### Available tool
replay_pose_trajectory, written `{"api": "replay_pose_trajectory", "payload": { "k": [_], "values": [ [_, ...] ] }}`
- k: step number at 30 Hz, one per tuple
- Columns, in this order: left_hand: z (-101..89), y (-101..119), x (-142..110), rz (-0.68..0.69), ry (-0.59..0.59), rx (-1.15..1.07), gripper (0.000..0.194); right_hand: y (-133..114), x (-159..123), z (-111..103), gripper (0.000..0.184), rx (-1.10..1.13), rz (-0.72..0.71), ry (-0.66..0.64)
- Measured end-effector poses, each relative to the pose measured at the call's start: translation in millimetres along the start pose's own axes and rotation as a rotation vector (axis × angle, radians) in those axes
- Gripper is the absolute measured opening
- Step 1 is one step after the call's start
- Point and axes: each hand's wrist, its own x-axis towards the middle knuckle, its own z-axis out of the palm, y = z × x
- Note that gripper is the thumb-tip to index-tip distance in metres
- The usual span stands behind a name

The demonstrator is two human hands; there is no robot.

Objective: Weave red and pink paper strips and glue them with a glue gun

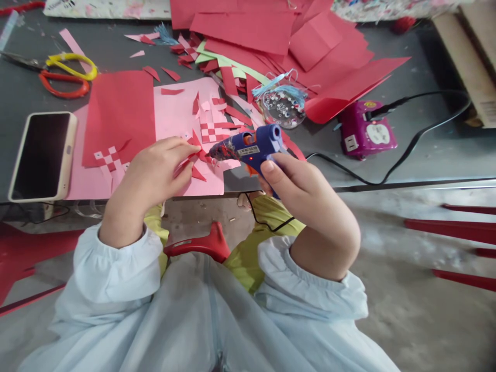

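Observation:
My right hand [292, 178] is wrapped round the handle of a blue hot glue gun [248, 147], whose nozzle points left. A small red light glows on the gun's side. The nozzle tip meets, or nearly meets, a small piece of red paper [201, 150]. With thumb and fingertips pinched, my left hand [158, 170] holds that red paper above the pink sheet [182, 108]. A woven red-and-pink paper piece [213, 129] lies just beyond the nozzle. Another woven paper fish [110, 159] rests left of my left hand, partly over a red sheet [124, 113].
A phone [42, 155] and scissors [65, 75] lie at the left. Red paper sheets [248, 33] pile up at the back, near a clear dish of googly eyes [284, 107]. A black cord [406, 155] loops around a purple power adapter [368, 129] at the right.

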Motion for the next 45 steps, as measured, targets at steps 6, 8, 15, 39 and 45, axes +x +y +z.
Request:
{"api": "replay_pose_trajectory", "payload": {
  "k": [6, 8, 15, 39, 45],
  "values": [
    [-0.7, 1, 1, 0.004, -0.004, -0.014, 0.040, 3, 2, 4, 0.059, -0.028, -0.016, 0.002],
    [-0.4, 1, 1, -0.011, -0.007, -0.006, 0.039, 3, 3, 4, 0.058, -0.045, 0.001, 0.001],
    [0.2, 2, 2, -0.017, -0.028, 0.030, 0.041, -2, 4, 4, 0.056, -0.144, -0.010, 0.016],
    [-0.9, 1, 2, -0.040, -0.037, -0.026, 0.039, -7, 0, 3, 0.050, -0.203, 0.012, 0.016],
    [-0.5, 0, 2, -0.040, -0.036, -0.035, 0.036, -7, 0, 4, 0.054, -0.205, 0.019, 0.031]
  ]
}}
